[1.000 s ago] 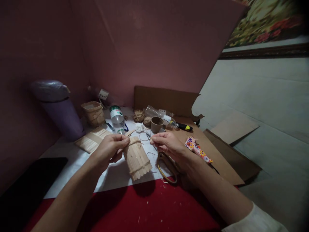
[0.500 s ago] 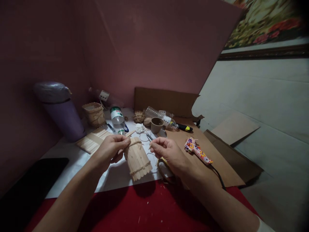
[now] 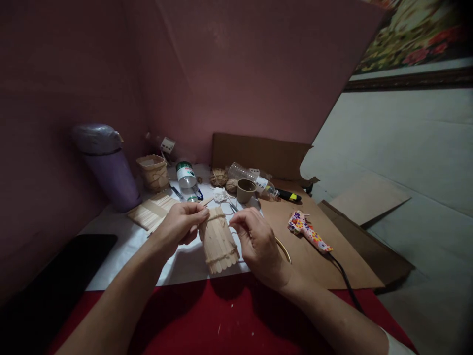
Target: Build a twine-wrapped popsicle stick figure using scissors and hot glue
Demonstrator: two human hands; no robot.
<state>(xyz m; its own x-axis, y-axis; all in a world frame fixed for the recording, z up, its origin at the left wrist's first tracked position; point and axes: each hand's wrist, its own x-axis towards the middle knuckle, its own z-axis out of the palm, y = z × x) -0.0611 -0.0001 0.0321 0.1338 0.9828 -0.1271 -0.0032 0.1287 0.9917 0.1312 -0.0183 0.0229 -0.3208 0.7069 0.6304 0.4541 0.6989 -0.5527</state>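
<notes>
My left hand (image 3: 186, 222) pinches the top left edge of a craft-stick piece (image 3: 219, 242), which hangs tilted over the white sheet. Twine runs across its upper and lower ends. Just right of the piece is my right hand (image 3: 254, 239), its thumb and index finger pressed together near the piece's upper right side; whatever they hold is too small to make out. Behind the hands sit a brown cup (image 3: 246, 191) and a pair of scissors (image 3: 233, 207), partly hidden. A yellow ring-shaped object (image 3: 284, 249) shows beside my right wrist.
Loose craft sticks (image 3: 151, 211), a woven-look basket (image 3: 153, 172) and a purple container (image 3: 113, 172) are at the left. Plastic bottles (image 3: 187, 181) and twine balls (image 3: 219, 177) stand behind. A flowered glue gun (image 3: 308, 231) with a black cable lies on cardboard (image 3: 343, 271) at the right.
The view has shifted, so things appear slightly farther right. My right hand has turned and its fingers are more curled; the small light bit seen at its fingertips is no longer visible.
</notes>
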